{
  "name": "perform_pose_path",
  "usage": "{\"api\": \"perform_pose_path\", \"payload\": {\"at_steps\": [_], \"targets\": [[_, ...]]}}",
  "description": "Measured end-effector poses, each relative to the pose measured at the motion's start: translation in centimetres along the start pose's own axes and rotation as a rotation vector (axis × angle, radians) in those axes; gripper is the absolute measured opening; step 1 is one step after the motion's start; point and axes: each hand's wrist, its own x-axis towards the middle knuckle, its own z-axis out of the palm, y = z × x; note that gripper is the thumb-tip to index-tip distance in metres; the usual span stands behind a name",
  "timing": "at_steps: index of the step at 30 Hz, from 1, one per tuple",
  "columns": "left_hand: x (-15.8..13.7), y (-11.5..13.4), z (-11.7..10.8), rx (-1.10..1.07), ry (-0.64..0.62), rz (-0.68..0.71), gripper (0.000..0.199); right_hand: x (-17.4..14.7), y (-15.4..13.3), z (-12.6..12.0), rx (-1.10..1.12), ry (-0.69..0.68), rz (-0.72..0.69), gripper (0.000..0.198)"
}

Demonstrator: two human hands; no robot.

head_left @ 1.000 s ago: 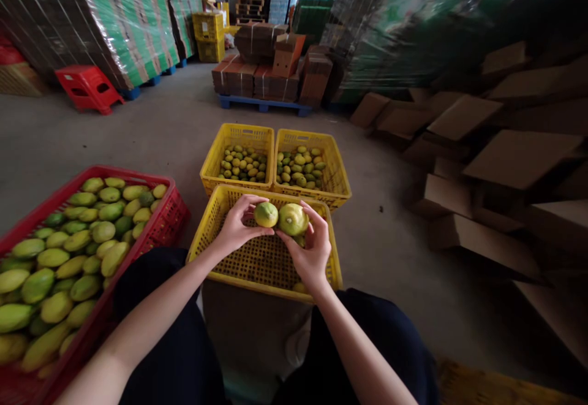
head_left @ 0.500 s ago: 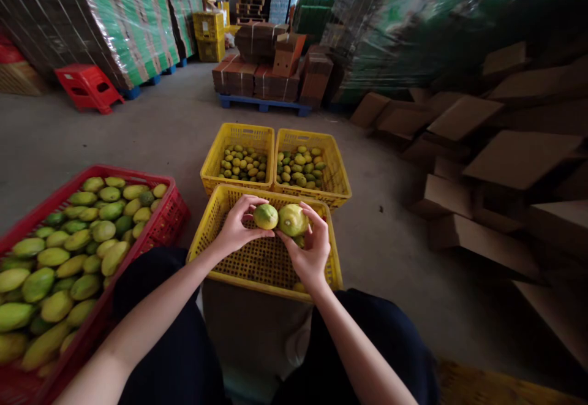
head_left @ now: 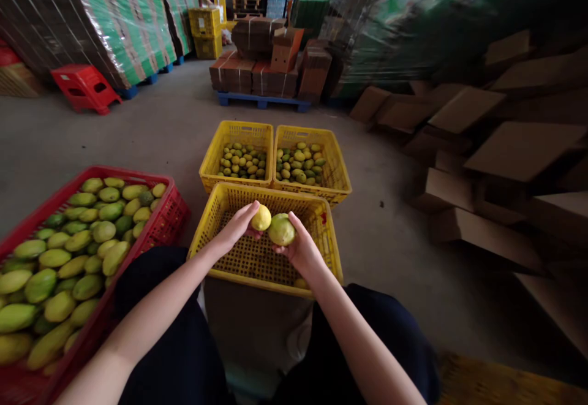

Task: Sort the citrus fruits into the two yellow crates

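Over the near yellow crate (head_left: pixel 271 282) I hold one lemon in each hand. My left hand (head_left: pixel 239 224) is closed around a small yellow lemon (head_left: pixel 261 217), its thumb and fingers at the fruit's left side. A larger greenish lemon (head_left: pixel 282 230) sits in my right hand (head_left: pixel 302 246), thumb on top and fingers underneath. The two fruits are side by side, close together. Below them the crate's perforated floor shows, with a lemon (head_left: pixel 301 283) partly hidden in its near right corner by my right wrist.
At my left stands a red crate (head_left: pixel 177 209) heaped with green-yellow lemons. Two yellow crates (head_left: pixel 209 169) with lemons sit just beyond the near one. Cardboard boxes (head_left: pixel 482 233) lie along the right. Farther back are a red stool (head_left: pixel 87 86) and a blue pallet (head_left: pixel 261 100) of flattened cartons.
Both lemons have been turned in my fingers; the left one now shows a yellow side. My right hand has lowered slightly and shifted left, with its palm turned more upward.
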Motion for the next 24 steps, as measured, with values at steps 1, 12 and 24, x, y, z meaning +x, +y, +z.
{"api": "perform_pose_path", "payload": {"at_steps": [1,12,24], "targets": [[0.2,-0.2,0.0,-0.018,0.006,-0.034,0.068,0.2,-0.1,0.1,0.046,0.008,0.053,0.029],[-0.7,1.1,0.2,0.045,-0.043,0.140,0.052,0.7,0.3,-0.7,0.097,-0.001,-0.103,0.021],[-1.9,1.9,0.0,0.107,-0.136,0.331,0.037,0.0,0.0,-0.4,0.043,0.071,-0.386,0.035]]}}
